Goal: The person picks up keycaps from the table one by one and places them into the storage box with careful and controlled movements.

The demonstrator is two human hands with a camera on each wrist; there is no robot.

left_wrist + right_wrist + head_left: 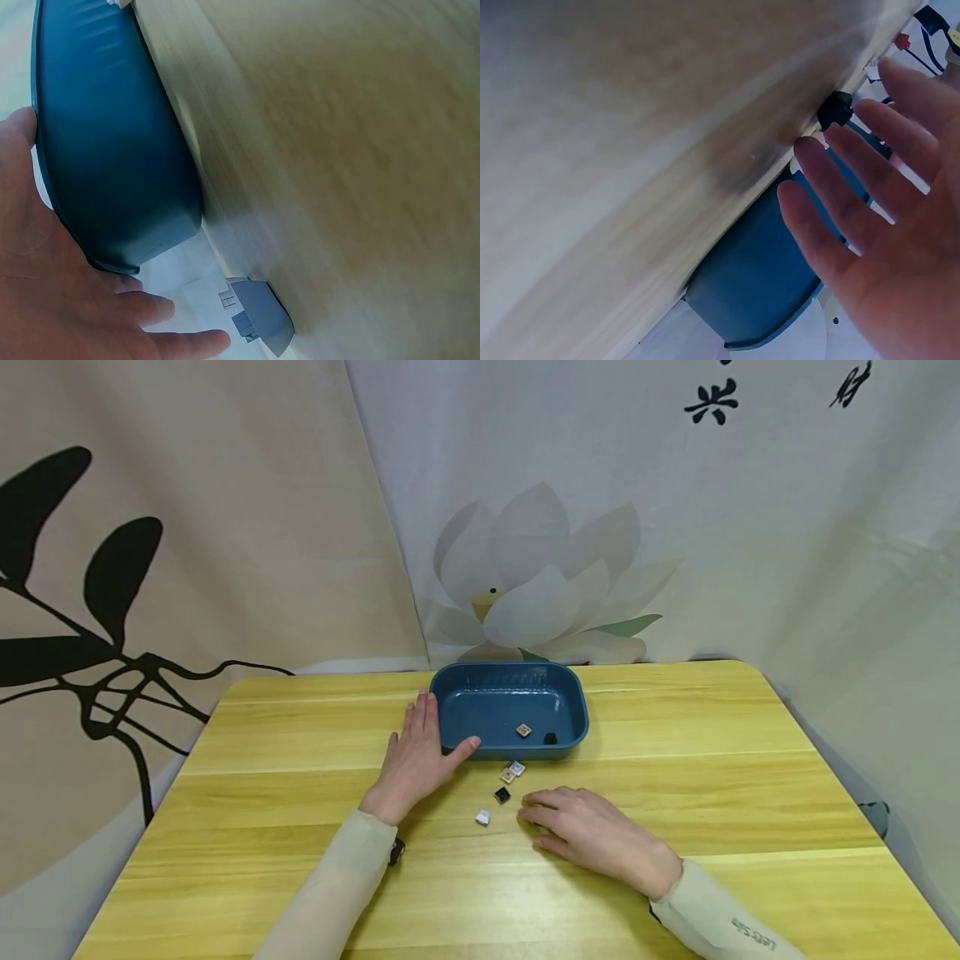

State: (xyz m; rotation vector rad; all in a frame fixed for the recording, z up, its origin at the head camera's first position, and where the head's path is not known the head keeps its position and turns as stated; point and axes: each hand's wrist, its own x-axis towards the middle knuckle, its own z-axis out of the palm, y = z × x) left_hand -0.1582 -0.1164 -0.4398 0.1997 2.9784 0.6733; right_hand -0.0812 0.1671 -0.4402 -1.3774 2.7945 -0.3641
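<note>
My left hand point(412, 764) rests against the near left corner of a blue rectangular tray point(510, 753). Its thumb touches the front rim, and its straight fingers lie along the left side. Inside the tray lie a tan keycap point(523, 730) and a black keycap point(551, 738). In front of it, on the table, are a white-topped keycap point(517, 768), another tan keycap point(507, 776), a black keycap point(502, 795) and a tipped white keycap point(483, 817). My right hand point(592, 831) hovers low just right of these, fingers spread and loosely bent, with nothing between them in the right wrist view.
The wooden table point(750, 760) has rounded far corners, and the tray sits close to its far edge. Behind hangs a printed curtain point(300, 527). A grey piece with small tabs point(262, 311) shows beyond the left fingertips in the left wrist view.
</note>
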